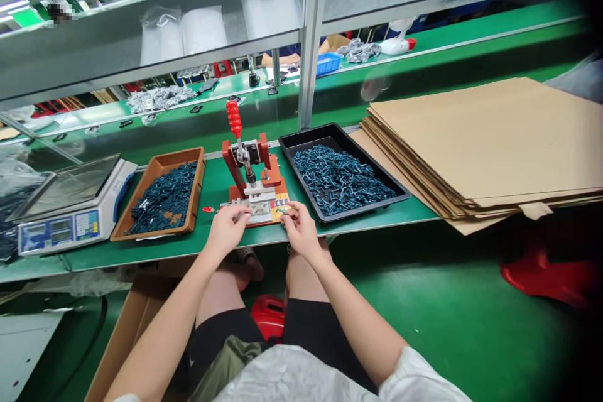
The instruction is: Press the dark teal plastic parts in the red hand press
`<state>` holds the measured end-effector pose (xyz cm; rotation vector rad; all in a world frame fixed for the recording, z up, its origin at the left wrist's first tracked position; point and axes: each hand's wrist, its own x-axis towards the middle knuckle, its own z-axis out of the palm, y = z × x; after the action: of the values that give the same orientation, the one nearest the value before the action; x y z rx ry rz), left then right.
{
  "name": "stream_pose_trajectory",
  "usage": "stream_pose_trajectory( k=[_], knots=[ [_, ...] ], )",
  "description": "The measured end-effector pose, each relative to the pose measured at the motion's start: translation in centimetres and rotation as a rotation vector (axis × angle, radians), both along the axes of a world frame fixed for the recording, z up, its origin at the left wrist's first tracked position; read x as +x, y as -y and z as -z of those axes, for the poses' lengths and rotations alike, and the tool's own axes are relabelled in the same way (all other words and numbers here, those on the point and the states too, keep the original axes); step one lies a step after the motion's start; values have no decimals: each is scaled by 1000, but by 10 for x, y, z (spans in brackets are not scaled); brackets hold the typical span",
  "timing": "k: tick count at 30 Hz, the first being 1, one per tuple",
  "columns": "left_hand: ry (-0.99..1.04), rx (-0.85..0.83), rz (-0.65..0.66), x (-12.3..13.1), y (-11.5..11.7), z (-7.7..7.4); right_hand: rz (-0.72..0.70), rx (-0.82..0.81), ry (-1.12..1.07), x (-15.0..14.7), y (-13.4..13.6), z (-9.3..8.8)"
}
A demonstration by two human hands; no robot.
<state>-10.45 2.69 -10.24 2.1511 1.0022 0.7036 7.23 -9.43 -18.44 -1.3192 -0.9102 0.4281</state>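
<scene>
A small red hand press (252, 169) with a red ribbed lever handle (233, 118) stands on the green bench. My left hand (227, 228) rests at the front left of its base plate, fingers curled in a pinch on something I cannot make out. My right hand (298, 227) is at the front right of the base, fingers pinched on a small part too tiny to name. A black tray (292, 139) of dark blue parts lies right of the press. A brown tray (162, 162) with similar parts lies left of it.
A digital scale (70, 204) sits at the far left. A stack of flat cardboard sheets (490, 138) covers the bench on the right. Shelving uprights (311, 38) rise behind the press. A cardboard box (117, 339) and a red stool (551, 276) stand on the floor.
</scene>
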Motion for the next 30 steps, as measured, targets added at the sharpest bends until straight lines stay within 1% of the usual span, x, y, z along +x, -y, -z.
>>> stream_pose_trajectory(
  k=[1, 2, 3, 5, 7, 11, 14, 16, 18, 21, 24, 27, 29, 30],
  knots=[
    [-61, 113, 1, 0, -8, -4, 6, -15, -10, 3, -2, 3],
    [-116, 178, -4, 1, -15, -7, 4, -29, -6, 5, -3, 5],
    [-161, 201, -12, 1, -21, -9, -3, -44, 6, 6, -3, 6],
    [-216, 178, -28, 5, -30, -9, -9, -62, 32, 6, -2, 7],
    [-243, 175, -27, 13, -32, -5, -1, -69, 26, 4, -2, 6],
    [-297, 275, 36, 33, -27, 9, -14, -31, -110, 4, -5, 7],
    [-344, 339, 0, 42, -23, 15, -53, -18, -153, 5, -8, 7],
    [-398, 330, -21, 45, -22, 15, -47, -42, -77, 5, -8, 5],
    [-465, 299, -7, 48, -24, 12, -27, -70, 9, 5, -8, 4],
    [-531, 279, 4, 53, -27, 8, -64, -99, 29, 7, -10, 2],
    [-540, 295, 8, 52, -29, 7, -81, -107, 77, 15, -18, -2],
    [-530, 290, 111, 45, -32, 5, -59, -90, 259, 25, -32, -10],
    [-522, 276, 190, 40, -34, 3, -90, -84, 370, 29, -44, -15],
    [-519, 270, 210, 38, -35, 2, -119, -82, 404, 30, -50, -17]
  ],
)
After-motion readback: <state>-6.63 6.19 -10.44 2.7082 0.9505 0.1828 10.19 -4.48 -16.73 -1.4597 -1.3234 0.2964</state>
